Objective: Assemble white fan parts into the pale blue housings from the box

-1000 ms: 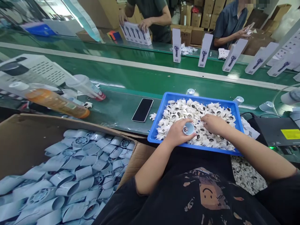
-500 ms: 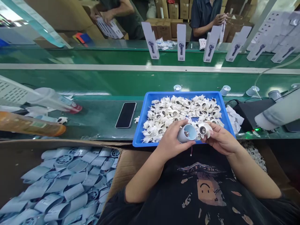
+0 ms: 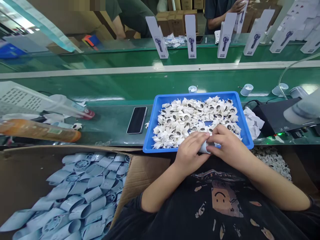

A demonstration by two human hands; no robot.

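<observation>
My left hand (image 3: 192, 150) is wrapped round a light-blue cylindrical fan housing (image 3: 204, 147), tilted over the near edge of the blue tray. Bent fingers of my right hand (image 3: 223, 141) press together at the housing's open end. The white fan impeller they held is now almost wholly hidden behind them, so how far it sits in the housing cannot be seen. Beneath and beyond both hands, the blue tray (image 3: 147, 141) holds a heap of white fan impellers (image 3: 175, 121) with dark round centres.
A phone (image 3: 137, 120) lies left of the tray. At lower left stands a carton (image 3: 140, 170) of blue housings (image 3: 82, 193). Crumpled paper (image 3: 252, 121) and a black device (image 3: 272, 116) are on the right. Upright white boxes (image 3: 191, 36) line the far ledge, with people beyond.
My right hand has brought the impeller over to the housing's mouth and now covers it. The housing has turned in my left hand, its opening now facing right. The view has shifted slightly.
</observation>
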